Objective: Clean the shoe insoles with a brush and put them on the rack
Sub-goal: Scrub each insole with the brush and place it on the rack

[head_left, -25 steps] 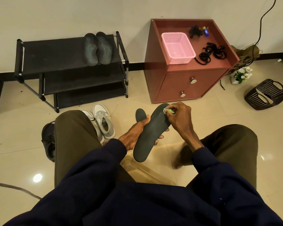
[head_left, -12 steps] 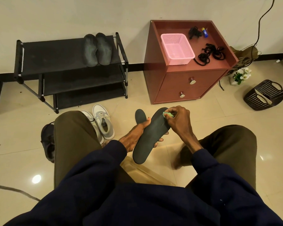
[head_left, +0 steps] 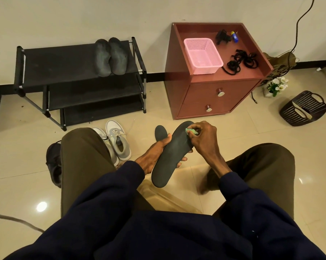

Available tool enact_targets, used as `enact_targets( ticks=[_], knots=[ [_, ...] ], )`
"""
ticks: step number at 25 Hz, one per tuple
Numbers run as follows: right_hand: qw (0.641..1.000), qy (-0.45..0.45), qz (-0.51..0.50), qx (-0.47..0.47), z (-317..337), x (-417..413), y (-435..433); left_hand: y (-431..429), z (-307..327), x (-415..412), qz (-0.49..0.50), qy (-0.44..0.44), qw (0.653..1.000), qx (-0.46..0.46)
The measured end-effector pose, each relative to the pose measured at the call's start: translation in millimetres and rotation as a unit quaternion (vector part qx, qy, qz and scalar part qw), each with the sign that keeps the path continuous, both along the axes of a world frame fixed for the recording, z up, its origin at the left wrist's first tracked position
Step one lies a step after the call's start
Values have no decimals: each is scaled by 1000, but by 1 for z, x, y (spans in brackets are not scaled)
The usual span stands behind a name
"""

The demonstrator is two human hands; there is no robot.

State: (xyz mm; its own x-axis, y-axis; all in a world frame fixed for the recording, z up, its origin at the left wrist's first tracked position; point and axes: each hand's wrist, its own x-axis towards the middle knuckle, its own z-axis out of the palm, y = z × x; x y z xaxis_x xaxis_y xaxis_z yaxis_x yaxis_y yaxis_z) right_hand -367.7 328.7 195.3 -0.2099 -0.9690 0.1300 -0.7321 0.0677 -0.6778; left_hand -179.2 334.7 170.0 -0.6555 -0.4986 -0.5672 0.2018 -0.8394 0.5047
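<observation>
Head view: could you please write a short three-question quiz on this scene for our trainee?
1. True or false: two dark insoles lie on the top shelf of the rack.
2. The left hand grips an insole; what does the right hand hold against it? A) cloth B) green brush C) sponge
3. Fill in: the pink basket stands on the red-brown ____.
Key: 1 true; 2 B; 3 cabinet.

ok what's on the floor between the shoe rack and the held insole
Head view: a pair of grey sneakers and a second dark insole lie there.
</observation>
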Motion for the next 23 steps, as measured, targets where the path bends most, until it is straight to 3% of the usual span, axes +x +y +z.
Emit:
enact_targets(
  ticks=[3,5,11,15,17,21,23],
  knots=[
    [991,-54,105,61,8,16,12,-2,-6,3,13,-10,1000,-3],
    [982,-42,167,82,14,20,14,-4,-8,4,18,-13,1000,-4],
    [1000,18,9,7,5,-7,-1,-4,-8,3,0,23,1000,-19],
    [981,-47,146,117,15,13,13,-6,-11,6,5,8,1000,-22],
    [972,-32,189,134,20,15,15,-6,-11,5,17,-5,1000,-20],
    [997,56,50,30,12,-6,1,-6,-11,3,20,18,999,-22],
    [999,32,29,25,10,-6,3,-6,-13,4,19,14,999,-28]
  ],
)
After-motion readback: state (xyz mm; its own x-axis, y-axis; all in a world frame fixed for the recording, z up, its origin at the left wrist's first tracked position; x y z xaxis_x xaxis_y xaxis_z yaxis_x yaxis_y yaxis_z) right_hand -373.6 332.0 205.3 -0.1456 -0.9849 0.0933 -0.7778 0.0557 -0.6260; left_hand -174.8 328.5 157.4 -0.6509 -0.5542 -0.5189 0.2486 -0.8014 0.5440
